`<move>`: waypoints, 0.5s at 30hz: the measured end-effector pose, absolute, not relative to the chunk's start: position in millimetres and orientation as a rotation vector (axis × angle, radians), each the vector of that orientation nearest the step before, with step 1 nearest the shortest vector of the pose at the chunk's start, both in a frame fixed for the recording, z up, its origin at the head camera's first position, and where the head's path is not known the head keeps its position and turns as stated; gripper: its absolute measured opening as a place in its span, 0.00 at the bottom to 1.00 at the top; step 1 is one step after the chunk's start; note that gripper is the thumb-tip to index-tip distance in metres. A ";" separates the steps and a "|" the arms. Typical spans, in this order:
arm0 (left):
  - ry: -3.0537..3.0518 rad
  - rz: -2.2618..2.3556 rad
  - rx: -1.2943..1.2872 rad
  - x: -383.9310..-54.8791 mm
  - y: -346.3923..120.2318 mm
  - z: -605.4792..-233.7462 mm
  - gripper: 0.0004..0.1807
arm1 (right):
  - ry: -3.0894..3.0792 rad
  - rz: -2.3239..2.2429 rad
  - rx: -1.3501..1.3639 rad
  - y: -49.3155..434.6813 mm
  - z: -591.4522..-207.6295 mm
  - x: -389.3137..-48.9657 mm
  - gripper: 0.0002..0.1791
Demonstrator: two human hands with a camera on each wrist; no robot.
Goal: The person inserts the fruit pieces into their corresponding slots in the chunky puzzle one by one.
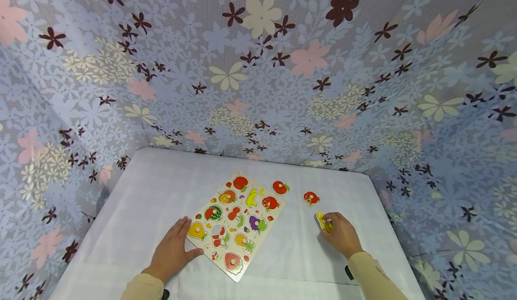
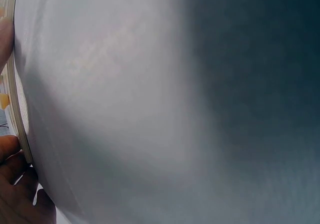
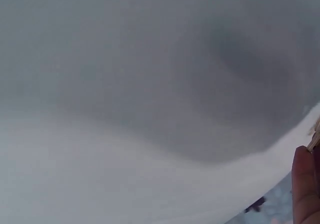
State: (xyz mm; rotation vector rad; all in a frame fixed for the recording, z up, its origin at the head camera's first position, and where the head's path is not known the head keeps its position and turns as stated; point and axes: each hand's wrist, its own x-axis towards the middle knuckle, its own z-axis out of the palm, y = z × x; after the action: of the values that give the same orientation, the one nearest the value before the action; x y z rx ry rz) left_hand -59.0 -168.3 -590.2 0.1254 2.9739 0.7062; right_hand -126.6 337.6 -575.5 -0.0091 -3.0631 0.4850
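A wooden fruit puzzle board (image 1: 212, 258) lies tilted on the white-covered table in the head view. My left hand (image 1: 171, 248) rests at its left corner, fingers along one edge and thumb touching the lower edge. In the left wrist view, fingertips (image 2: 10, 146) meet the board's side. Right of the board, my right hand (image 1: 341, 232) pinches a yellow banana piece (image 1: 321, 217), partly covered by the fingers. Only a fingertip (image 3: 302, 171) and a sliver of the piece show in the right wrist view. Beyond this hand lies a loose pomegranate piece (image 1: 311, 198).
A loose red apple-like piece (image 1: 279, 187) lies near the board's upper right edge. Several knobbed fruit pieces, such as a pear (image 1: 197, 230) and a watermelon (image 1: 212, 213), sit in the board. Floral cloth (image 1: 282, 116) hangs behind and beside the table.
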 end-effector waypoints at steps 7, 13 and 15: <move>2.968 0.730 0.119 -58.4 -169.3 -589.3 0.57 | -3.029 0.528 0.078 303.8 -566.3 -139.8 0.21; 2.968 0.734 0.127 -57.6 -169.2 -587.0 0.57 | -3.025 0.579 0.141 263.3 -560.6 -154.2 0.21; 2.970 0.739 0.130 -57.6 -168.8 -585.9 0.57 | -3.024 0.608 0.163 248.7 -558.4 -158.5 0.21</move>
State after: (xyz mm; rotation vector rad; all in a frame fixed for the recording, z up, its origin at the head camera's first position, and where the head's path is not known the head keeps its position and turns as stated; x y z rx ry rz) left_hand -57.6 -168.8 -585.9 0.1303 2.9697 0.7388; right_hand -158.5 248.7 -558.4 0.1631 -3.0235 0.6080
